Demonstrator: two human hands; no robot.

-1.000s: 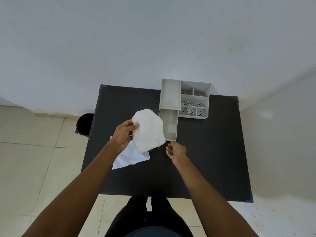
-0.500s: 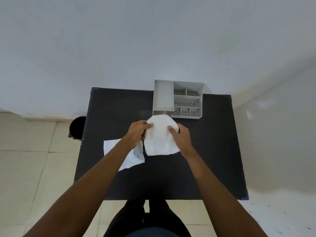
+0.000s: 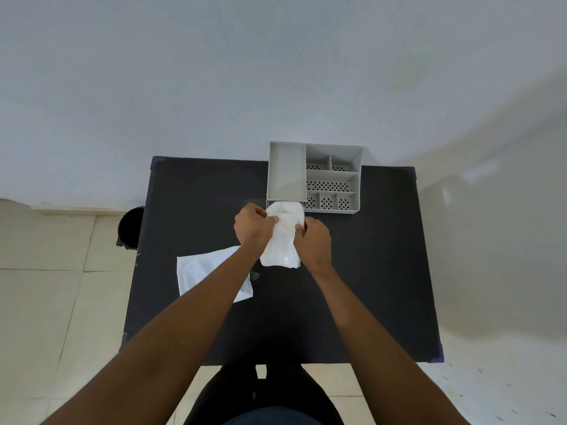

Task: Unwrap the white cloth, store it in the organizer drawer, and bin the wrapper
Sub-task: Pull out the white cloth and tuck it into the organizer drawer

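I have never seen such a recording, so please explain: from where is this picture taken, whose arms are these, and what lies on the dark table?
There is no machine here. A person wears a camera on the head, so the one view looks down at the person's own bare arms. The left hand and the right hand both grip a white cloth over the near end of the grey organizer, where its drawer seems to stand open. The organizer stands at the far edge of the black table. The opened white wrapper lies flat on the table, partly under the left forearm. A black bin stands on the floor beside the table.
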